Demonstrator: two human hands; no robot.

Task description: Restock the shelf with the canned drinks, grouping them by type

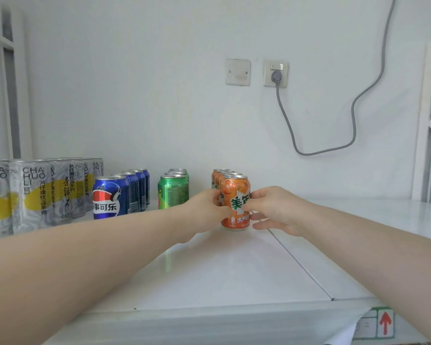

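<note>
Both hands are closing on the front orange can (235,202), which is standing upright on the white shelf (234,270) at the head of the orange row (220,176): the left hand (209,207) is pressing its fingers against the can's left side, and the right hand (275,207) is pinching the right side with thumb and fingers. This is looking like the placing step, the can being set down and squared in line with its own kind, though whether its base is fully resting cannot be told. The grouping is reading as nearly done: grey cans (42,192) are filling the far left, then blue cans (121,192), then green cans (173,190), each in its own row running toward the wall, with clear gaps between rows. The next move is probably calling for a small nudge to line the can up, then opening both hands and drawing them straight toward the shelf's front edge, so the forearms are not sweeping sideways into the green row just beside the left wrist. To the right the shelf is lying bare and wide, crossed by a seam (299,265), giving plenty of room there. The wall behind is carrying a socket (276,73) and a hanging cable (334,150), well above the cans.
</note>
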